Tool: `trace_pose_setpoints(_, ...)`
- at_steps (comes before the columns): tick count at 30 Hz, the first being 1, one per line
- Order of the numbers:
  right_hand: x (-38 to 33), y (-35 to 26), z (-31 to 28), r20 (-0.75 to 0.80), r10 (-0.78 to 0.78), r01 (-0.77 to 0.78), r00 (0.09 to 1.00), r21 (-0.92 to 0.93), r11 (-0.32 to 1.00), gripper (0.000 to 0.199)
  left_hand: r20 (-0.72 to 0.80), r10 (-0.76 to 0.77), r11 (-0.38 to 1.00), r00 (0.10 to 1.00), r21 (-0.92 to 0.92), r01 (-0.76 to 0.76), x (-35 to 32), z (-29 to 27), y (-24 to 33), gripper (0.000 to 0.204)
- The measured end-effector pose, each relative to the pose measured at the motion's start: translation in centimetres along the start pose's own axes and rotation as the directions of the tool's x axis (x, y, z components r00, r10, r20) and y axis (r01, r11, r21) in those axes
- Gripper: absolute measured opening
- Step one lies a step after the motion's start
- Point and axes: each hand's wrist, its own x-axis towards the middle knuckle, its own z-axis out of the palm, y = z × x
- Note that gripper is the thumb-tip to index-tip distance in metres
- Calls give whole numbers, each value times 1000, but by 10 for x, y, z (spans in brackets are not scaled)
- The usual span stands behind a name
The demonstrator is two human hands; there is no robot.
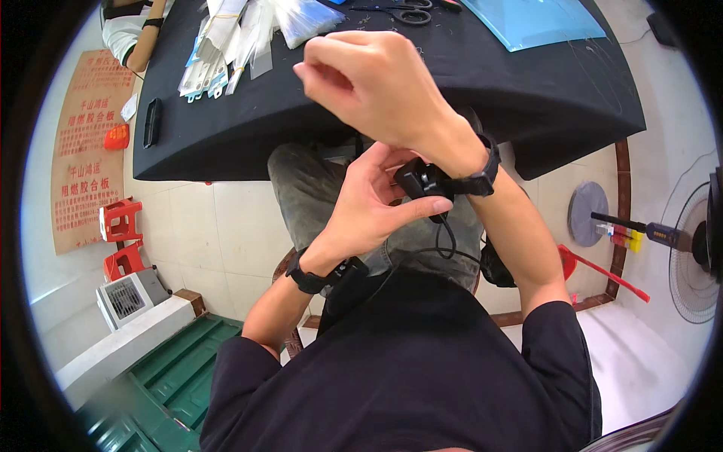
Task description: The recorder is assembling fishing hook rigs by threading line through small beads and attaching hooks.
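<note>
My right hand [376, 79] is raised over the table's near edge, its fingers curled into a loose fist with nothing visible in them. Around my right wrist runs a black wrist strap [483, 177]. A small black box-shaped device [420, 179] with a cable sits at the inner side of that wrist. My left hand [369, 200] grips this device between thumb and fingers; some fingertips are hidden behind it. A second black strap with a small black device [320, 275] is on my left wrist. The thin black cable [444, 242] loops down over my lap.
The black-covered table [361, 98] holds clear plastic packets [241, 38], scissors [410, 11], a blue plastic sheet [538, 22] and a black tray-like object [152, 123]. A person's arm [147, 38] shows at far left. Red stools [120, 233] stand left; a fan [693, 245] is right.
</note>
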Motion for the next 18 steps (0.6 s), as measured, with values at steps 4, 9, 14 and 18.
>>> trace_pose_setpoints(4, -5, -6, 5, 65, 31, -35, 997, 64, 997, 13, 2, -40, 996, 999, -74, 40, -12, -1, -6, 56)
trace_pose_setpoints(9, -16, -6, 15, 213, 75, -87, 974, 48, 995, 18, -54, -17, 998, 998, 64, 20, -32, 2, -10, 45)
trace_pose_setpoints(14, -39, -15, 9, 439, 265, -432, 858, 339, 836, 26, -241, 5, 1000, 970, -3, -6, -44, 9, -8, 36)
trace_pose_setpoints(18, -45, -16, 3, 678, 305, -607, 668, 261, 750, 31, -337, 45, 988, 940, -123, -91, -41, 19, -8, 33)
